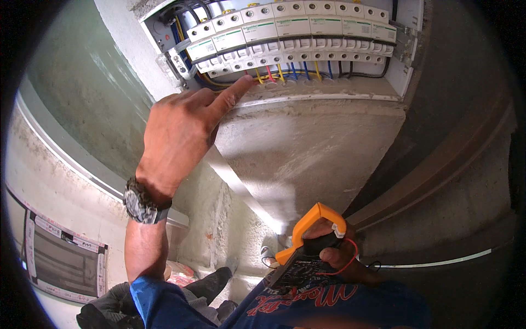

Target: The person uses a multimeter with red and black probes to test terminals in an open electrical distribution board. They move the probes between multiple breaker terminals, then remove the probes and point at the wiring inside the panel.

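My left hand (181,129) is raised, with a dark wristwatch (139,203) on the wrist. Its index finger points at the coloured wires (290,74) under a row of white circuit breakers (285,35) in an open wall-mounted electrical panel (405,71). The fingertip is just short of the wires, and the other fingers are curled. My right hand (339,257) is low by my chest and holds an orange and black clamp meter (307,247) with its jaw up. Thin red and black leads (350,260) loop around that hand.
The panel is set in a rough grey concrete wall (307,148). A white trim strip (71,159) runs down the left wall. A flat panel with taped edges (60,257) lies at the lower left. Dark shoes and debris (213,279) are on the floor below.
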The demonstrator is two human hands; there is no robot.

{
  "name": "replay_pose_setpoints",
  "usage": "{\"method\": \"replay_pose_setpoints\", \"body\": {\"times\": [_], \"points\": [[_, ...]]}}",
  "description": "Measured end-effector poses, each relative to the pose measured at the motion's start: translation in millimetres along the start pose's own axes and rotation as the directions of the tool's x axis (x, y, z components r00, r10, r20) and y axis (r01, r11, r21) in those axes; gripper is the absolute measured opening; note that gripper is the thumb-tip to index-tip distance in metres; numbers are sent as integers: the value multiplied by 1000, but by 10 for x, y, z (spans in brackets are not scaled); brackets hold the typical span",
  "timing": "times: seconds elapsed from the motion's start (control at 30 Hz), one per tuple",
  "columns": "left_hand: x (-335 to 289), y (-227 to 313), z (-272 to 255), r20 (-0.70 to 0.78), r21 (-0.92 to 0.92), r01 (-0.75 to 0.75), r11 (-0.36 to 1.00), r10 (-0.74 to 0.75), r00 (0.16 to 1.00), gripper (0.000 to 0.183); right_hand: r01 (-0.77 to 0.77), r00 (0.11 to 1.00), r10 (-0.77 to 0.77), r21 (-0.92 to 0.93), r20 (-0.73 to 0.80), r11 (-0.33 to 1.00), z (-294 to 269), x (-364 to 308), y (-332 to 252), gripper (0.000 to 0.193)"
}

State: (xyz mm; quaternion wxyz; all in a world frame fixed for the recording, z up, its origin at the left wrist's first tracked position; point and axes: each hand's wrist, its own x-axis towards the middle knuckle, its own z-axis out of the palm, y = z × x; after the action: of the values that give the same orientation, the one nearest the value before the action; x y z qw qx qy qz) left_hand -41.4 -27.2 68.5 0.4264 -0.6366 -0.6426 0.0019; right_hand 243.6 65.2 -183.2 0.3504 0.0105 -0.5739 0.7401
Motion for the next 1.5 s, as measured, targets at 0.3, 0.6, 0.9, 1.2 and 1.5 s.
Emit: {"method": "replay_pose_setpoints", "body": {"times": [0.3,0.6,0.9,1.2,1.5], "points": [[125,-31,93,38,109,-32,993,28,999,70,63,997,-64,-28,-40,998,-53,-13,11,48],[122,18,82,83,154,32,988,-45,996,67,29,998,-30,-5,-54,1000,-90,-33,-2,50],[127,-5,36,88,135,30,990,-42,995,62,56,997,-57,-5,-56,998,-76,8,-88,47],[97,44,-11,116,121,43,992,-57,992,61,119,992,-120,-36,-29,992,-136,12,4,46],[117,91,41,82,186,16,982,-32,996,61,-8,996,17,96,-88,995,-97,-34,-80,50]]}}
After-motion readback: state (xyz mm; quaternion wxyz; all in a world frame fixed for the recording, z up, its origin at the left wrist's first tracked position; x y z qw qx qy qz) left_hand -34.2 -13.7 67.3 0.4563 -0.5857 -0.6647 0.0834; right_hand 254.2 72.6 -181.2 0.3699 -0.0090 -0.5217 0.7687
